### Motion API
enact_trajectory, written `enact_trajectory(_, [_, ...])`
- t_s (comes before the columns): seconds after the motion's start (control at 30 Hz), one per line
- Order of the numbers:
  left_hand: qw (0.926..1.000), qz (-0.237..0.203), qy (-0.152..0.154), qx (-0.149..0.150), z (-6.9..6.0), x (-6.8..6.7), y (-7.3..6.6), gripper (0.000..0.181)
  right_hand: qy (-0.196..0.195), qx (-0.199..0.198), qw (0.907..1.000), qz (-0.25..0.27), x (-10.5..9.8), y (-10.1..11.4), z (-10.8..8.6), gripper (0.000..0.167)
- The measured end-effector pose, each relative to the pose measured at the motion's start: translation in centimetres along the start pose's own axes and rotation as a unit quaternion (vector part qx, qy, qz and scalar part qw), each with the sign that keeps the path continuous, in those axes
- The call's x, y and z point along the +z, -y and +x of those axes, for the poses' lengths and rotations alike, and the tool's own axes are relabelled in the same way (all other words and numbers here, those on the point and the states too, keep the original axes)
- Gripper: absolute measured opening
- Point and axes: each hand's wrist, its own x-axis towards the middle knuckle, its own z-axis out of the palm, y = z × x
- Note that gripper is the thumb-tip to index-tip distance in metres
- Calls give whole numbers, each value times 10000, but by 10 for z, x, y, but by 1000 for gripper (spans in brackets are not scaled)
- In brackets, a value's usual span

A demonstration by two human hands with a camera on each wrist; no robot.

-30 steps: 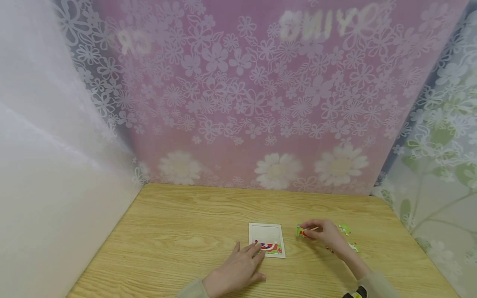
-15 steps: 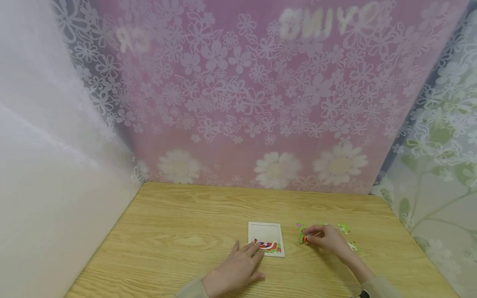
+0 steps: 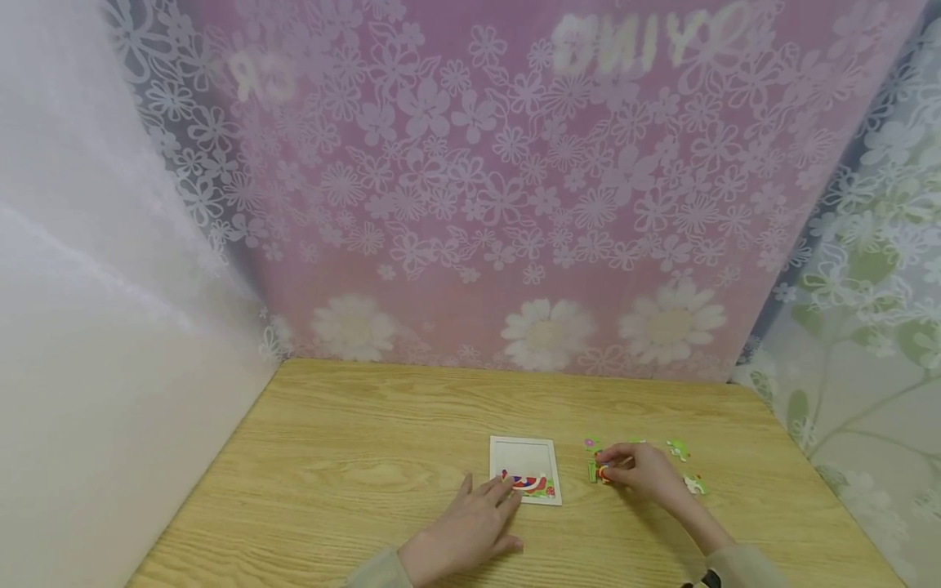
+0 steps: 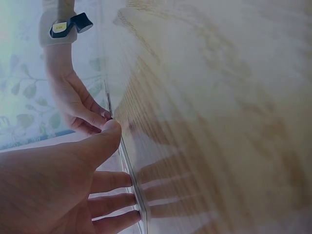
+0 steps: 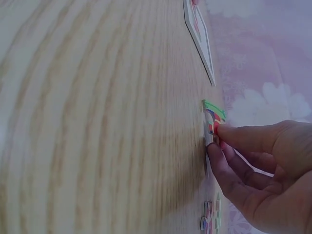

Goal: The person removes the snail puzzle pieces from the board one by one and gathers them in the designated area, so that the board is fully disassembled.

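Note:
A white-framed puzzle tray [image 3: 524, 443] lies flat on the table, with red, white and blue joined pieces [image 3: 531, 483] along its near end. My left hand [image 3: 466, 527] rests its outstretched fingers on the tray's near-left part, covering some of those pieces. To the right of the tray, my right hand [image 3: 650, 475] pinches a puzzle piece [image 5: 213, 116] between thumb and fingers. Green, red and blue show on this piece, which is at or just above the table; the fingers hide part of it. Close behind lies a green puzzle piece with a purple flower [image 3: 590, 444].
More loose puzzle pieces lie around the right hand, such as a green one [image 3: 678, 449] and a green and white one [image 3: 694, 485]. The wood-grain table [image 3: 367, 441] meets a pink flowered backdrop [image 3: 441, 286] at the back and a white sheet [image 3: 110, 392] at left.
My right hand has brought its puzzle piece lower and a little nearer to me, uncovering the purple-flowered piece behind. In the last half second it hardly moves. My left hand stays on the tray.

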Motion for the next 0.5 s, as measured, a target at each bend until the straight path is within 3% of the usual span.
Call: enact_trajectory(0.5, [10000,34,8,10,-1,-1,-1,67,-315,249,9984,-406,3,10,1,14])
